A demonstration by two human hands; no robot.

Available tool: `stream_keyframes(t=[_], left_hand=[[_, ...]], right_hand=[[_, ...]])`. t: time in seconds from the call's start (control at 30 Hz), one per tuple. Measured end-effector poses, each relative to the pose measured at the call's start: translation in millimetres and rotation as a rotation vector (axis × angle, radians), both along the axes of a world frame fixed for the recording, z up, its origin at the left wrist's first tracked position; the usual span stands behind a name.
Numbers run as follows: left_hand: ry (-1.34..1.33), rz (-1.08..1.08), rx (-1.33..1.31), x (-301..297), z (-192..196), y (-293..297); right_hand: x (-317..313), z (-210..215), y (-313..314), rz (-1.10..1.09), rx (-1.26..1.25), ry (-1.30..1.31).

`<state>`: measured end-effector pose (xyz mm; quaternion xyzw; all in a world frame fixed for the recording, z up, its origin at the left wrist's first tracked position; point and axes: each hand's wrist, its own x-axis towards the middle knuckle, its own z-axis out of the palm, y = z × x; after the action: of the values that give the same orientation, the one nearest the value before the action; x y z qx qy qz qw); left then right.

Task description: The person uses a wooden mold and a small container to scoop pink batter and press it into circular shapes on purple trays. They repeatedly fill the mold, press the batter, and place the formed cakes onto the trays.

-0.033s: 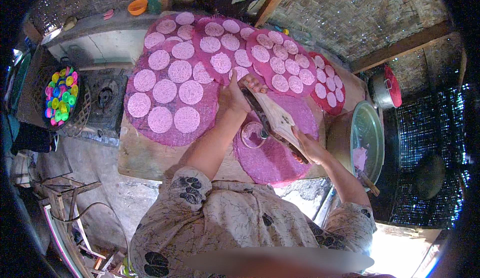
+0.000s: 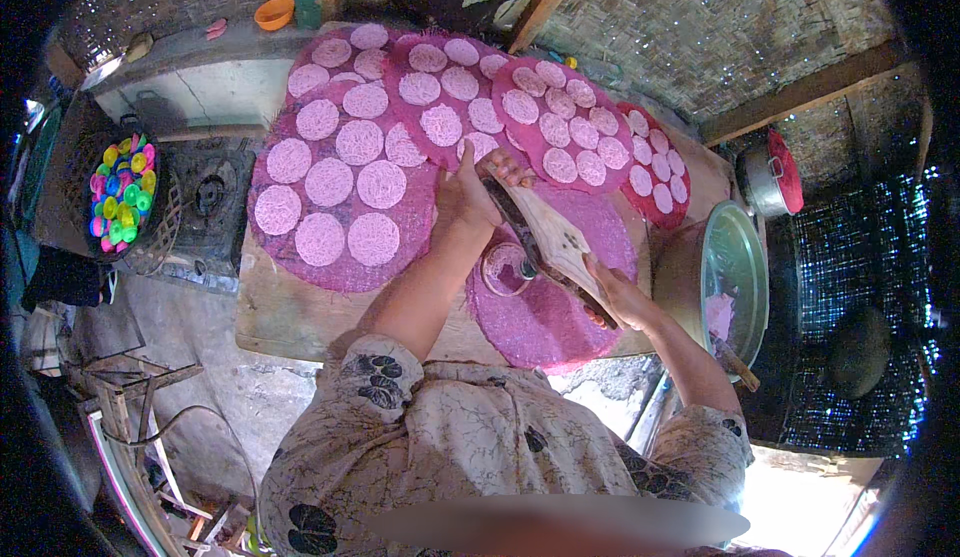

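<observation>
My left hand (image 2: 472, 197) is wrapped round the far end of a wooden hand press (image 2: 545, 229), a long pale block with a dark lower side. At its near right end, my right hand (image 2: 618, 297) grips it too. The press is held tilted above a pink mesh cloth (image 2: 540, 327). Beneath its middle a round clear ring (image 2: 490, 282) lies on that cloth, with pink strands inside; the press partly hides it. Round pink lacy discs (image 2: 380, 186) lie in rows on neighbouring pink mesh cloths (image 2: 345, 269).
The cloths rest on a wooden table (image 2: 290, 322). To the right stands a large green-grey basin (image 2: 680, 262) with pink dough (image 2: 719, 315) and a wooden handle (image 2: 738, 367). A lidded metal pot (image 2: 765, 182) is behind it. Leftward are a stove (image 2: 210, 197), colourful small cups (image 2: 125, 192) and an orange bowl (image 2: 275, 15).
</observation>
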<state>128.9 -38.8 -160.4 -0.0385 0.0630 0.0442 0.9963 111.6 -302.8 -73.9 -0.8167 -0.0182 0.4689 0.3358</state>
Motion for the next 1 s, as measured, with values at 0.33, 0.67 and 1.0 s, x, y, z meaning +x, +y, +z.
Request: stream_keyframes(t=[0.33,0.67,1.0], left_hand=[[0.02,0.033,0.108,-14.8,-10.6,10.1],[-0.007,0.031,0.116,8.0,-2.7,23.6],[0.033,-0.022,0.177,16.7,14.6,11.7]], right_hand=[[-21.8,-14.3,9.1,-0.037,0.11,0.069],[-12.4,-4.3,28.7,-0.042,0.039,-0.1],[-20.5,-28.5,8.3,-0.111,0.101,-0.097]])
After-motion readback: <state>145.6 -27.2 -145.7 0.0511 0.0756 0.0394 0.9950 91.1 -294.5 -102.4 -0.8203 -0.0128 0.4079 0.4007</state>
